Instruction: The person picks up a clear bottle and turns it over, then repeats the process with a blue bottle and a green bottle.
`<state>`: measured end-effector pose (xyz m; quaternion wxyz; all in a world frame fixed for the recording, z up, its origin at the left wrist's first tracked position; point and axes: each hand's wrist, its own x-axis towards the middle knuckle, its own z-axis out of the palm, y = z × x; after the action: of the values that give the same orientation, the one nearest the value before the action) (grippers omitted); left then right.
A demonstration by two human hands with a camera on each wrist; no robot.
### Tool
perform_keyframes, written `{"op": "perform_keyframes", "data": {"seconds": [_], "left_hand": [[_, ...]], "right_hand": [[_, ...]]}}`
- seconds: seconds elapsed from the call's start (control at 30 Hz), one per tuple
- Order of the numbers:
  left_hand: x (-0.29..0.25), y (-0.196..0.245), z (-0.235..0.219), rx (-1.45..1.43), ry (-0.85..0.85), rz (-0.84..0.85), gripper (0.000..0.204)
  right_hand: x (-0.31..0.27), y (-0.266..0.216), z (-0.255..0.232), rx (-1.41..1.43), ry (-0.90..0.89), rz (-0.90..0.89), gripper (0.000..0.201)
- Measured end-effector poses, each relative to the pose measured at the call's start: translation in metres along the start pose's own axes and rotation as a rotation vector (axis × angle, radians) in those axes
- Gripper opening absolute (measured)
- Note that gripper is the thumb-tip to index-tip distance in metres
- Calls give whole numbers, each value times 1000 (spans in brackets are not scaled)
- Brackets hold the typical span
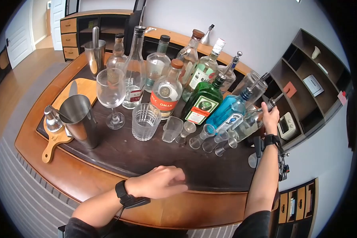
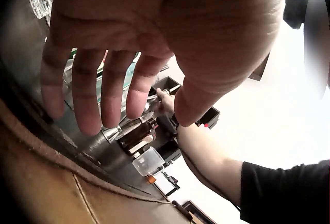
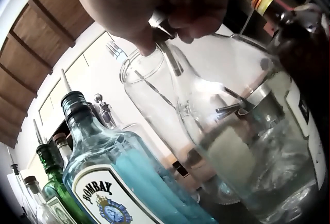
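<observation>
Right hand [image 1: 271, 118] has clear bottle [image 1: 246, 126] gripped by neck at 3 o'clock, apparently unlifted; left hand [image 1: 158, 182] loose at 6, tumbler [image 1: 145, 123] looks empty.

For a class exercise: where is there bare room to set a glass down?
The dark top is bare between the steel tin and the left hand, before the tumbler, and right of that hand, between the small glasses and leather edge. Crowded: behind the glasses, where bottles stand close, up to the clear bottle the right hand grips.
</observation>
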<state>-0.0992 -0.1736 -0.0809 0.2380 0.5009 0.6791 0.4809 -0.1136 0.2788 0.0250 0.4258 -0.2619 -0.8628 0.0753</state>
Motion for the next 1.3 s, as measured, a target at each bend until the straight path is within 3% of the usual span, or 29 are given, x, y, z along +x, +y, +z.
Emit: {"op": "perform_keyframes", "data": {"seconds": [0.2, 0.4, 0.53, 0.6, 0.77, 0.8, 0.87, 1.03, 1.3], "left_hand": [[0, -3, 3, -6, 21, 25, 31], [-1, 2, 2, -15, 119, 14, 34], [-1, 6, 4, -96, 195, -14, 37], [-2, 5, 3, -108, 203, 5, 37], [-1, 1, 2, -123, 205, -8, 37], [-2, 3, 2, -118, 205, -16, 38], [-2, 6, 1, -111, 208, -31, 39], [-4, 5, 0, -109, 229, -5, 42], [-5, 6, -3, -90, 233, 29, 43]], "right_hand": [[-5, -6, -7, 29, -53, -1, 52], [-19, -13, -37, 285, 269, 144, 46], [-32, -52, -56, 342, 97, -78, 34], [-38, -78, -56, 443, -71, -79, 34], [-39, -105, -27, 138, -168, -169, 43], [-40, -109, -26, 106, -246, -96, 47], [-36, -114, -14, 21, -256, -116, 64], [-32, -131, -2, -61, -245, 11, 58], [-32, -127, 17, 17, -151, -29, 51]]}}
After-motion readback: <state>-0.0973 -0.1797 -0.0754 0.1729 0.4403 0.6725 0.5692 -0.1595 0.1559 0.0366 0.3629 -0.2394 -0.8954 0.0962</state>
